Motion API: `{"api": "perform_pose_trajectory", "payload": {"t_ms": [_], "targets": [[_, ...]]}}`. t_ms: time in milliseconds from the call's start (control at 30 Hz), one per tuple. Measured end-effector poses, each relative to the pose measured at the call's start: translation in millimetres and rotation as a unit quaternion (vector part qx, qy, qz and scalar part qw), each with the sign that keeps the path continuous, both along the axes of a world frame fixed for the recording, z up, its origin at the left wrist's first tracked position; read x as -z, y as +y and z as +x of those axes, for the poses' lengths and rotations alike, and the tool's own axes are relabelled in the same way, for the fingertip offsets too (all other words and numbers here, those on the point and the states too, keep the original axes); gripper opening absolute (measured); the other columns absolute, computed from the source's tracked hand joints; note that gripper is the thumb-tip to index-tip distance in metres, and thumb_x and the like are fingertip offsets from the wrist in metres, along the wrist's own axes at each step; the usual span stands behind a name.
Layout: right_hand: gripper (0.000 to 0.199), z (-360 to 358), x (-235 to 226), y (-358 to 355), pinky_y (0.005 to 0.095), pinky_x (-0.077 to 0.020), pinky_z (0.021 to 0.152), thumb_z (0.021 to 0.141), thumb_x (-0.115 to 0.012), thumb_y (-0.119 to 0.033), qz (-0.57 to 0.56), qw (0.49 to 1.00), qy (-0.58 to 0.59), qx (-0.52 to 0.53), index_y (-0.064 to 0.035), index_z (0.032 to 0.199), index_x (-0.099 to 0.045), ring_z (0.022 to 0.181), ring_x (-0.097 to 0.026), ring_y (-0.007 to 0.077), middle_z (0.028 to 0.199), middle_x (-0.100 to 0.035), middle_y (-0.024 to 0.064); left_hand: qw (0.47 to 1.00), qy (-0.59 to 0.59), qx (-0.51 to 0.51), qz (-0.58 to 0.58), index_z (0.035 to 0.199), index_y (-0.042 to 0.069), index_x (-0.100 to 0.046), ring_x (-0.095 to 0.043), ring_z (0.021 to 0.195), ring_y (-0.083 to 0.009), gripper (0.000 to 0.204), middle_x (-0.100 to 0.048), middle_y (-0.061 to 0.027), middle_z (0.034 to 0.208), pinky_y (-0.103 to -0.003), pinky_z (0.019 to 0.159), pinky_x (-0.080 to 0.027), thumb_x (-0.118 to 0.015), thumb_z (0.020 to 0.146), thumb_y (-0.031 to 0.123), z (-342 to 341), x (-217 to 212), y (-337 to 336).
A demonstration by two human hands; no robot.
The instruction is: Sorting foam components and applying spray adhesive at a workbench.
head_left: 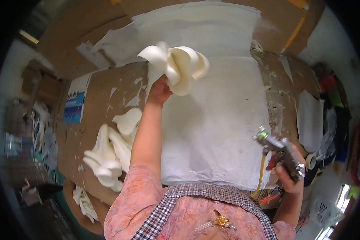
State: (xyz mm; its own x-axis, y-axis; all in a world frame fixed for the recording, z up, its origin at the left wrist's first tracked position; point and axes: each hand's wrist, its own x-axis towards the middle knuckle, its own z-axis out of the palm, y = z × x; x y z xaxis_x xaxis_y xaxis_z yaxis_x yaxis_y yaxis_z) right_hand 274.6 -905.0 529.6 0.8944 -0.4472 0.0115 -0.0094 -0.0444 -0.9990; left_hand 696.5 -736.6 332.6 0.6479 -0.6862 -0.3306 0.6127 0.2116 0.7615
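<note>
My left hand [161, 90] is stretched forward over the white sheet, its fingers closed on a cream-white foam flower [182, 68] with curled, wavy petals. Part of the grip is hidden behind the petals. At the right, my right hand [289, 176] is wrapped round a metal spray gun [282, 154], slightly blurred. The gun's nozzle end points up and to the left, away from the flower. A yellow hose [262, 174] hangs down from it. Left of my left forearm lies a pile of similar cream-white curved foam pieces [104, 160].
White paper [224, 120] covers the middle of the cardboard worktop [96, 98] and rises at the back. A blue printed card [73, 107] lies at left. More white pieces [85, 205] sit in a bin at lower left. A tape roll [311, 161] and clutter stand at right.
</note>
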Motion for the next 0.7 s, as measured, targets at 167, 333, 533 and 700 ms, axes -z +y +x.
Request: {"api": "perform_pose_trajectory", "payload": {"t_ms": [167,333,533,700], "targets": [[0.046,4,63,-30,0.0258,-0.0443,0.070,0.084,-0.059,-0.009,-0.155,0.986,0.037,0.041,0.0010,0.126,-0.042,0.076,-0.052,0.0108,0.088,-0.056,0.0037,0.988,-0.077,-0.115,0.065,0.112,0.009,-0.057,-0.059,0.086,-0.0160,0.040,-0.061,-0.0024,0.098,-0.031,0.071,-0.049,-0.060,0.083,0.036,-72,-3,91],[0.053,31,220,-78,0.0324,-0.0452,0.082,0.080,-0.065,-0.015,-0.429,0.881,0.196,0.026,-0.0027,0.127,-0.042,0.093,-0.056,0.0266,0.108,-0.057,0.0175,0.915,-0.200,-0.276,0.215,0.105,0.008,-0.061,-0.058,0.085,-0.0125,0.038,-0.063,-0.0009,0.096,-0.031,0.075,-0.047,-0.055,0.086,0.039,-184,-68,228],[0.058,126,273,-4,0.0346,-0.0440,0.087,0.081,-0.066,-0.024,-0.261,0.953,0.086,-0.128,0.0007,0.128,-0.042,0.104,-0.055,0.0309,0.119,-0.053,0.0198,0.741,-0.121,-0.617,0.237,0.109,0.003,-0.060,-0.057,0.092,-0.0141,0.045,-0.062,-0.0026,0.100,-0.031,0.081,-0.045,-0.069,0.076,0.033,-331,-97,413],[0.068,243,292,116,0.0315,-0.0478,0.080,0.082,-0.063,-0.041,0.043,0.956,0.181,-0.226,0.0031,0.129,-0.041,0.097,-0.056,0.0213,0.116,-0.053,0.0166,0.635,-0.089,-0.706,0.300,0.114,0.004,-0.054,-0.058,0.092,-0.0192,0.045,-0.060,-0.0065,0.104,-0.032,0.077,-0.046,-0.066,0.081,0.031,-402,-86,487]]}}
